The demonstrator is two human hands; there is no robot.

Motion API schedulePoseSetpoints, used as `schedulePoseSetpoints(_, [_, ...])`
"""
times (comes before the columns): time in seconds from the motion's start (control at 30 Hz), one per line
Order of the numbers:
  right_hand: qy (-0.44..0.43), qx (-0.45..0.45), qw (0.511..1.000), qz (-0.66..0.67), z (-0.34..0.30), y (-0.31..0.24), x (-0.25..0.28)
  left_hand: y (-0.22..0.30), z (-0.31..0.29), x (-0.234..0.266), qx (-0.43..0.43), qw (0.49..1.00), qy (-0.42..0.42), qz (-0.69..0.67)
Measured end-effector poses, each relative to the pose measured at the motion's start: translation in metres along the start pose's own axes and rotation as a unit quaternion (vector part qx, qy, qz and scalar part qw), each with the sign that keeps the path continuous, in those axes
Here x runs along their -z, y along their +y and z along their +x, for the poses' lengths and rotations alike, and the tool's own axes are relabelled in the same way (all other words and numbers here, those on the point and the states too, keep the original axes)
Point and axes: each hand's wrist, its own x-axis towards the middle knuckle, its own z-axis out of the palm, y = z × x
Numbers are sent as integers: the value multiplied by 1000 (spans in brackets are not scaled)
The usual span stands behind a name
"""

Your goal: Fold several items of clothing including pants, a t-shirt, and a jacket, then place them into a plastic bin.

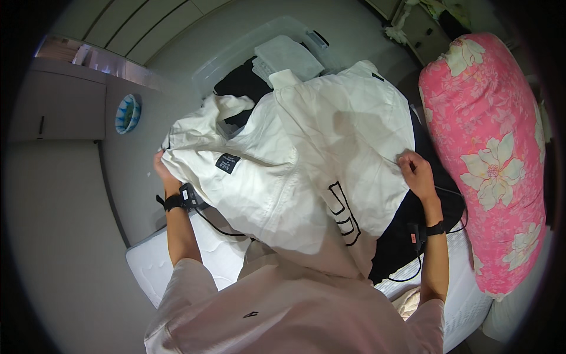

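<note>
White garment point(253, 192), one, with black outline print: is stretching between the two hands' fingers, the left hand point(167, 172) gripping its left edge, the right hand point(417, 175) curling closed on its right. Far edge: is reaching beyond both sets of fingertips, overlapping a clear bin point(206, 71) in view. Black cloth point(439, 192): is lying beneath the right fingers. Pink floral cushion point(489, 133): is bordering the right fingers closely, narrowing room there. Grey floor point(132, 168): is extending left of the left fingers, giving wider room.
</note>
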Motion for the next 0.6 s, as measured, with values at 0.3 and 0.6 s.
schedulePoseSetpoints(0.3, [-23, 8, 999, -31, 6, -15, 2, 64, -75, -119, -271, 917, -111, 271])
schedulePoseSetpoints(0.6, [-18, -2, 999, -26, -3, -18, -3, -76, -211, -214, -354, 417, -515, 660])
